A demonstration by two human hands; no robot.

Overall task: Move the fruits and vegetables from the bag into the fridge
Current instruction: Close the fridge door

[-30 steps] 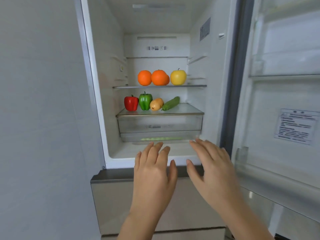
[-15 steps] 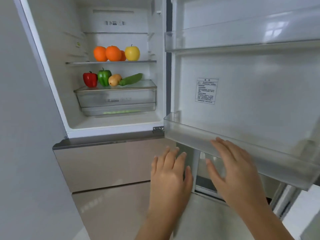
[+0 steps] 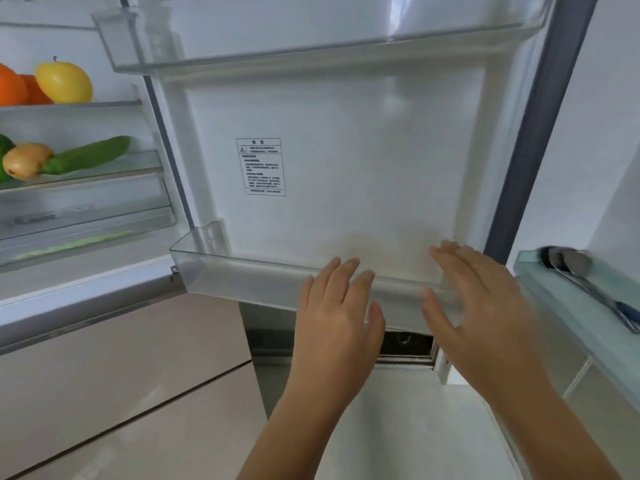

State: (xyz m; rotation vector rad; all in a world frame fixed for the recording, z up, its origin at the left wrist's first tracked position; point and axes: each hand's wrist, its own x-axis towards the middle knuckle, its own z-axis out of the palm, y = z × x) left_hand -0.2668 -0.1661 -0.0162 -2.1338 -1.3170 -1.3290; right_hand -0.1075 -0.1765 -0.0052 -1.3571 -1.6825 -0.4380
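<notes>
The open fridge fills the left edge, its door (image 3: 346, 161) swung out in front of me. An orange (image 3: 10, 86) and a yellow apple (image 3: 64, 81) sit on the upper shelf. Below lie a yellowish pear-like fruit (image 3: 26, 160) and a green cucumber (image 3: 90, 154). My left hand (image 3: 337, 317) and my right hand (image 3: 481, 306) hover with straight fingers, empty, before the door's lower clear bin (image 3: 242, 275). The bag is out of sight.
A glass-topped surface (image 3: 561, 292) at the right carries a metal spoon-like utensil (image 3: 568, 265). The fridge's beige lower drawers (image 3: 121, 358) are closed. A clear upper door bin (image 3: 242, 57) hangs overhead. A crisper drawer (image 3: 86, 216) sits under the vegetable shelf.
My view has swung right from the fridge interior to the inside of the door. Both hands moved right with it and stay empty.
</notes>
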